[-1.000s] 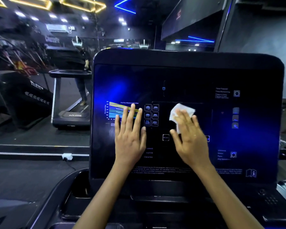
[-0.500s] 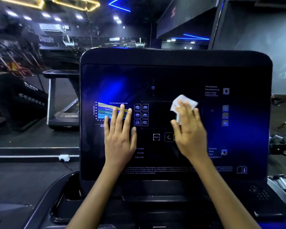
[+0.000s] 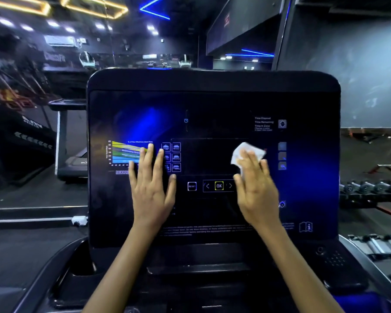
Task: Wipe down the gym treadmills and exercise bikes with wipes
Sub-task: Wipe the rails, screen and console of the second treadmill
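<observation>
The treadmill console (image 3: 212,102), a broad black panel with rounded upper corners, fills the centre of the view, upright and facing the camera. Its glossy face carries blue reflections at 10 and 4 o'clock. A coloured heart-rate chart (image 3: 124,153) sits at 9 o'clock on the panel, with a grid of program icons (image 3: 176,157) just beside it toward the centre. Below centre lie a RESET button (image 3: 192,186) and a yellow-framed OK button (image 3: 219,185) between two arrows.

The left hand (image 3: 152,193) lies flat on the panel at roughly 8 o'clock from centre, fingers straight and spread, holding nothing; its fingertips overlap the right end of the chart and the lower left icons.

The right hand (image 3: 256,190) lies at 3 o'clock from centre, fingers extended and pressing a white wipe (image 3: 246,151) against the screen. The wipe is crumpled and protrudes past the fingertips at the hand's 12 o'clock. This hand is blurred, so whether the thumb touches the wipe cannot be confirmed.

A dumbbell rack (image 3: 370,188) stands at 3 o'clock beyond the console; a second treadmill (image 3: 70,163) stands at 9 o'clock.
</observation>
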Motion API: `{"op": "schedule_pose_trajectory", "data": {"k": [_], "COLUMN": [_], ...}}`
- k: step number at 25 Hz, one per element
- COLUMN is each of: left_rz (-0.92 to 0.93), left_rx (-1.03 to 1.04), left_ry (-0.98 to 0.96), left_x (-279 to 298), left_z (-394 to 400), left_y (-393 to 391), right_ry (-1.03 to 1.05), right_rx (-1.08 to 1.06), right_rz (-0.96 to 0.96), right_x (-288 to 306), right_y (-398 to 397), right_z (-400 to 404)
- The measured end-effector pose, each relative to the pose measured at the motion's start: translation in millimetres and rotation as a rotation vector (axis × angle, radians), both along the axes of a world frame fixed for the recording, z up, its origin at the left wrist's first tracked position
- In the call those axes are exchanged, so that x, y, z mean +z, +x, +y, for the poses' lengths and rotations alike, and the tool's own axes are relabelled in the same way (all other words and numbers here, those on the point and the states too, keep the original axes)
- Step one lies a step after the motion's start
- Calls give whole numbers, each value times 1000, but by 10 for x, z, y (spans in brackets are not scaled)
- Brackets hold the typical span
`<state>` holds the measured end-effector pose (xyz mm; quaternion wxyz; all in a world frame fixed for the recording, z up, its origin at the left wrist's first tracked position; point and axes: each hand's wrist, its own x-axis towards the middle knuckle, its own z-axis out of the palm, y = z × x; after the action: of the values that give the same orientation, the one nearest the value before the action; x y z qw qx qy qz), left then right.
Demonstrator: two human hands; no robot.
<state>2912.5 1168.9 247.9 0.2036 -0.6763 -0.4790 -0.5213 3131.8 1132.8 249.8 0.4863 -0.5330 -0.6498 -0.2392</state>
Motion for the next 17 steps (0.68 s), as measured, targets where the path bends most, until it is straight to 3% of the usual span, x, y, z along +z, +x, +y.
{"op": "schedule_pose_trajectory", "data": {"k": [3, 8, 13, 17], "left_rz": [51, 119, 178, 187], "left_rx": [-78, -172, -39, -16], "left_ry": [4, -30, -51, -31], "left_x": [13, -17, -100, -108], "left_z": [-85, -162, -169, -152], "left_y": [341, 917, 1035, 1049], "right_ry": [-21, -31, -1, -93], "right_rx": [-15, 81, -40, 89], "right_rz": [197, -149, 139, -48], "right_x": [107, -122, 61, -66], "right_y": [32, 103, 573, 422], "right_z": [-5, -106, -146, -132]}}
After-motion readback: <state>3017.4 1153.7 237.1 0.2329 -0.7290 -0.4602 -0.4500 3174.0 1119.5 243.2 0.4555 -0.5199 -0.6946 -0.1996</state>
